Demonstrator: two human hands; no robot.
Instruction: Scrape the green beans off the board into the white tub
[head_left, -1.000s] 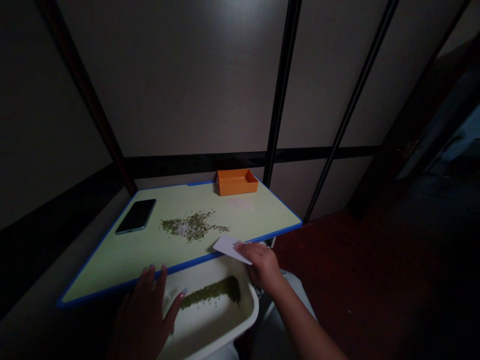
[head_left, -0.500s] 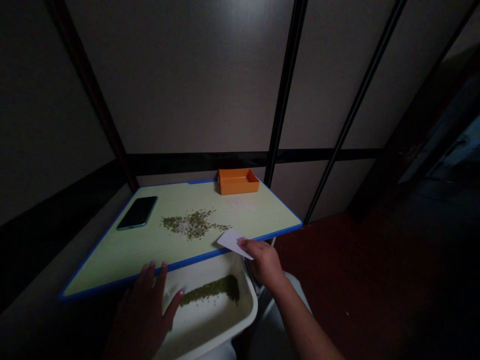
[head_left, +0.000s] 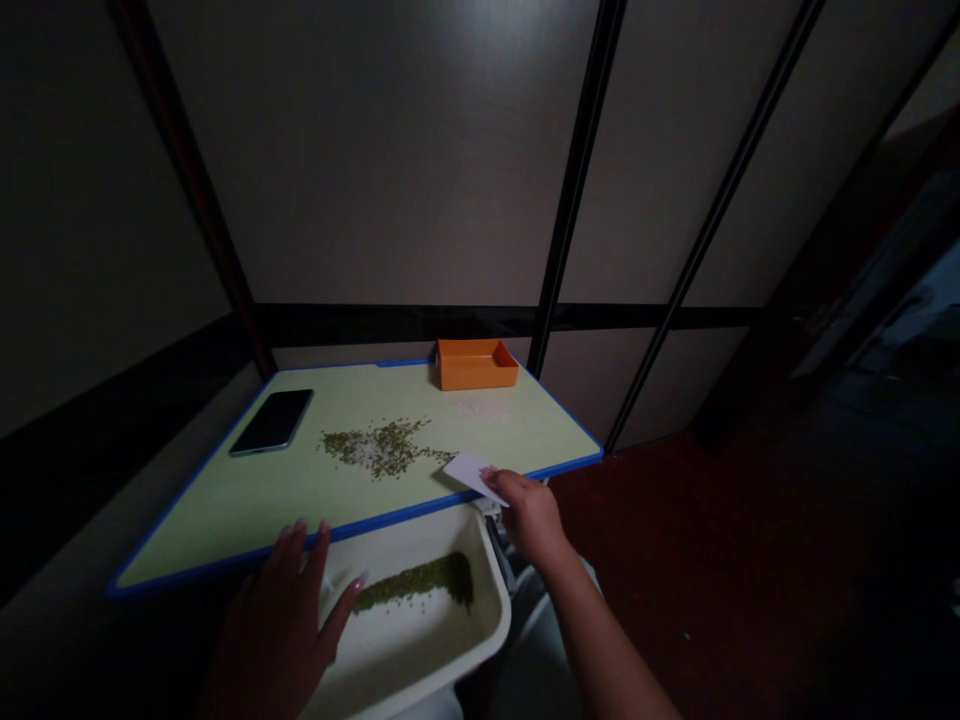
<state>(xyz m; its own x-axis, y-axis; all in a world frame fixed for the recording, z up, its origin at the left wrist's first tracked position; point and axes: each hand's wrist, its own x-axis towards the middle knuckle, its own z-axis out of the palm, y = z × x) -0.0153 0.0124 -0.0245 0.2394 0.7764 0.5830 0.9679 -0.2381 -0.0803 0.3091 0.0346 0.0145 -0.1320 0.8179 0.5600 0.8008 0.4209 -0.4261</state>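
A white card (head_left: 466,470) is pinched in my right hand (head_left: 531,515), its edge near the tabletop at the table's front edge. Just left of the card lies a scatter of small green beans (head_left: 401,440), with a patch of white grains (head_left: 367,454) among them. My left hand (head_left: 289,610) has its fingers spread, resting by the table's front edge and the left side of a white basin (head_left: 491,630). Inside the basin, more green beans (head_left: 420,580) lie in a band along the far side.
The pale table (head_left: 240,520) has a blue rim. A phone (head_left: 273,420) lies at its left. An orange open box (head_left: 477,372) stands at the back right, with faint pale grains (head_left: 482,410) before it. Panelled wall (head_left: 405,180) rises behind; reddish floor (head_left: 637,540) is at right.
My right hand and the card have shifted slightly up and to the right, away from the trail of beans. The left hand keeps its spread pose.
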